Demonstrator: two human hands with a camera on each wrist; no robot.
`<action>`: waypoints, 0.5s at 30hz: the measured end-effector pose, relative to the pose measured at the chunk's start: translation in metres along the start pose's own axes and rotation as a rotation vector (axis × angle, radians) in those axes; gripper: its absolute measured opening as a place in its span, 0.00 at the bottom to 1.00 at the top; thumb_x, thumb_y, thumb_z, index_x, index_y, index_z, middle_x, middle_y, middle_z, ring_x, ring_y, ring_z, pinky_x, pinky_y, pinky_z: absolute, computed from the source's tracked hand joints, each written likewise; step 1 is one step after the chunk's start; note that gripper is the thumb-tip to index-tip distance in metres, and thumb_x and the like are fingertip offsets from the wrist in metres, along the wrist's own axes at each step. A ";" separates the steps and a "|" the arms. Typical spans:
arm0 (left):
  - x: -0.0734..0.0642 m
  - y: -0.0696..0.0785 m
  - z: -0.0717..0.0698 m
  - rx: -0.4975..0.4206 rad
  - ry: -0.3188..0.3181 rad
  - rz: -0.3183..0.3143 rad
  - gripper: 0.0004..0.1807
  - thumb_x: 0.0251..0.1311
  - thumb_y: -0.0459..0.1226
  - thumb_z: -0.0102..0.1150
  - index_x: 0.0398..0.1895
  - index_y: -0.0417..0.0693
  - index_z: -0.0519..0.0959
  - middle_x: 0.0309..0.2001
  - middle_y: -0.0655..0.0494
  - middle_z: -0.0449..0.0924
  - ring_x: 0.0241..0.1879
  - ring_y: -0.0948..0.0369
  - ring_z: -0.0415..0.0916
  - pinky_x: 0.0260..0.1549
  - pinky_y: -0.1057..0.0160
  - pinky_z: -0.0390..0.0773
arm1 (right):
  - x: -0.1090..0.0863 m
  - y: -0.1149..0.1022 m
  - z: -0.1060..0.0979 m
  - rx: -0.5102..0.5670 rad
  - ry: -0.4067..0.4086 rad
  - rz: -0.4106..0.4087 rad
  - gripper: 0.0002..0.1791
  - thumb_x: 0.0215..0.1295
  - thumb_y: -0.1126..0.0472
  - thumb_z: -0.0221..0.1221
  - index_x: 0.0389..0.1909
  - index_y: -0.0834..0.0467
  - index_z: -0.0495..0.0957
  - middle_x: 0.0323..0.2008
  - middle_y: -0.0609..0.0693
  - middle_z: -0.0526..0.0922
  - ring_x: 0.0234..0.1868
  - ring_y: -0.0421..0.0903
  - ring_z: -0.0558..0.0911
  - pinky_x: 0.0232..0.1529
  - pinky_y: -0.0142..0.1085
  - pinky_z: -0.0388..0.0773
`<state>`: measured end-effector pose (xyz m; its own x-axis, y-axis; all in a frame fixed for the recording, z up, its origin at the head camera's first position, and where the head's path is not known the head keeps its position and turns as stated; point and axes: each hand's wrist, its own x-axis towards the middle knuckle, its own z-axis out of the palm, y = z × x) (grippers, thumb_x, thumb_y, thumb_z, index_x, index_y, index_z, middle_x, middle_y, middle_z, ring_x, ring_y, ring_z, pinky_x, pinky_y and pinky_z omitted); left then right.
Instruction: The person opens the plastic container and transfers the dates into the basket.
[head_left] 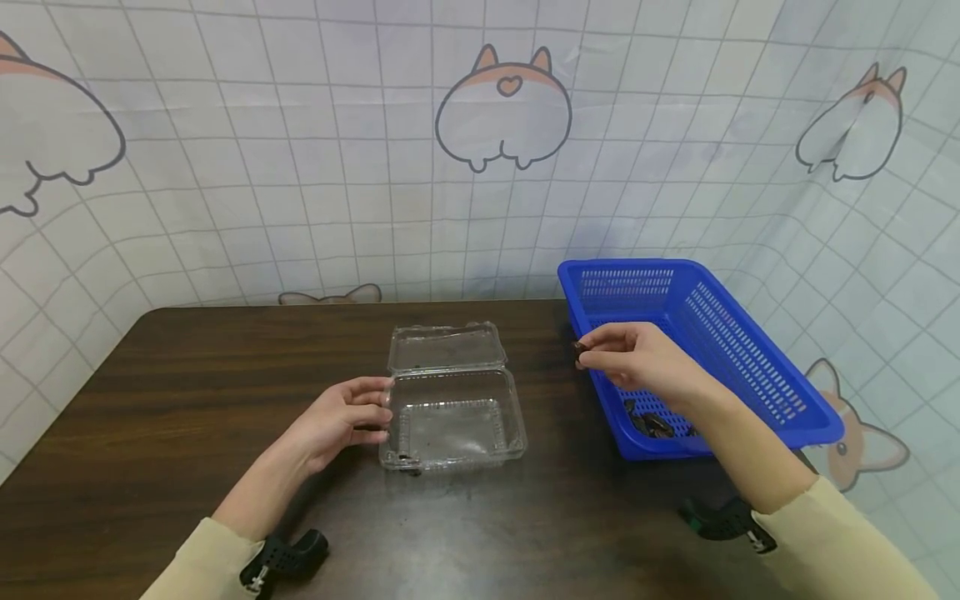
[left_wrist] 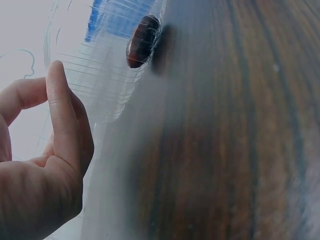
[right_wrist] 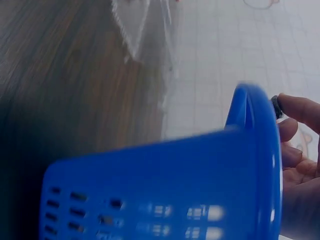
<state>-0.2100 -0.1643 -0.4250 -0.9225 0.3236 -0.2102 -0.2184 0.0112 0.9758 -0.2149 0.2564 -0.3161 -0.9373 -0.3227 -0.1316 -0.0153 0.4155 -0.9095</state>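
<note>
My right hand pinches a small dark-brown piece between thumb and fingertips, over the left rim of the blue basket. In the right wrist view the basket's wall covers part of this hand. Several similar dark pieces lie on the basket floor. My left hand rests its fingertips at the left side of a clear plastic clamshell box, its lid folded back. One glossy, oval, reddish-brown piece lies in the box's near left corner.
The dark wooden table reaches back to a white grid-patterned cloth with cartoon animals. The basket stands on its right side, its tall rim between the right forearm and the cloth. A black wrist mount sits on the left cuff.
</note>
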 end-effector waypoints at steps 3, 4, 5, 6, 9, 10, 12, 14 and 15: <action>0.000 0.000 0.000 0.000 0.002 -0.002 0.32 0.69 0.28 0.59 0.74 0.32 0.61 0.47 0.51 0.72 0.41 0.59 0.78 0.43 0.58 0.86 | -0.003 0.006 -0.007 0.002 0.006 0.005 0.23 0.74 0.57 0.62 0.60 0.68 0.75 0.47 0.60 0.85 0.22 0.41 0.64 0.23 0.32 0.63; -0.001 0.000 0.000 0.001 0.000 -0.002 0.32 0.69 0.28 0.59 0.74 0.32 0.61 0.47 0.51 0.72 0.42 0.59 0.77 0.43 0.58 0.86 | -0.004 0.007 -0.009 0.001 0.008 0.004 0.22 0.74 0.57 0.62 0.60 0.68 0.75 0.48 0.61 0.85 0.22 0.41 0.64 0.23 0.32 0.63; -0.001 0.000 0.000 0.001 -0.001 -0.003 0.32 0.69 0.28 0.59 0.74 0.32 0.61 0.48 0.51 0.72 0.42 0.59 0.77 0.43 0.58 0.86 | -0.005 0.009 -0.011 0.001 0.009 0.002 0.23 0.74 0.57 0.62 0.60 0.68 0.75 0.48 0.61 0.85 0.22 0.41 0.64 0.23 0.33 0.63; -0.001 0.000 0.000 0.001 -0.001 -0.003 0.32 0.69 0.28 0.59 0.74 0.32 0.61 0.48 0.51 0.72 0.42 0.59 0.77 0.44 0.58 0.86 | -0.006 0.011 -0.013 0.001 0.011 -0.002 0.23 0.74 0.57 0.63 0.60 0.69 0.75 0.47 0.61 0.85 0.22 0.41 0.64 0.23 0.33 0.63; 0.000 0.000 0.000 0.002 -0.002 -0.001 0.33 0.69 0.28 0.59 0.75 0.32 0.60 0.49 0.50 0.71 0.42 0.59 0.77 0.44 0.58 0.86 | -0.008 0.016 -0.017 0.003 0.020 -0.020 0.23 0.73 0.57 0.63 0.60 0.69 0.75 0.45 0.61 0.84 0.21 0.41 0.62 0.22 0.34 0.61; 0.000 0.000 0.000 0.002 -0.002 0.000 0.33 0.69 0.28 0.59 0.75 0.32 0.60 0.49 0.50 0.71 0.42 0.59 0.76 0.44 0.58 0.86 | -0.008 0.017 -0.018 0.006 0.023 -0.025 0.23 0.73 0.57 0.64 0.60 0.69 0.75 0.45 0.60 0.84 0.21 0.41 0.62 0.22 0.34 0.61; 0.001 0.000 0.000 0.000 -0.001 0.002 0.34 0.68 0.28 0.60 0.75 0.33 0.60 0.49 0.51 0.71 0.42 0.59 0.76 0.43 0.59 0.86 | -0.009 0.020 -0.020 0.018 0.030 -0.027 0.23 0.73 0.57 0.64 0.59 0.69 0.75 0.44 0.59 0.84 0.21 0.41 0.63 0.22 0.34 0.62; 0.001 0.000 0.000 -0.005 -0.002 0.005 0.34 0.68 0.28 0.60 0.75 0.32 0.60 0.48 0.51 0.71 0.41 0.60 0.76 0.43 0.59 0.86 | -0.009 0.022 -0.022 0.027 0.033 -0.025 0.23 0.72 0.57 0.64 0.59 0.69 0.75 0.43 0.58 0.83 0.22 0.42 0.64 0.23 0.35 0.63; 0.001 0.000 0.000 -0.007 -0.001 0.005 0.34 0.68 0.28 0.60 0.75 0.32 0.60 0.48 0.51 0.71 0.41 0.60 0.76 0.43 0.59 0.86 | -0.009 0.023 -0.023 0.033 0.036 -0.023 0.23 0.72 0.57 0.65 0.58 0.69 0.75 0.43 0.58 0.83 0.23 0.42 0.65 0.23 0.35 0.63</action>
<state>-0.2109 -0.1641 -0.4256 -0.9232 0.3250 -0.2051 -0.2159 0.0028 0.9764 -0.2146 0.2889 -0.3269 -0.9488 -0.3009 -0.0964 -0.0263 0.3793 -0.9249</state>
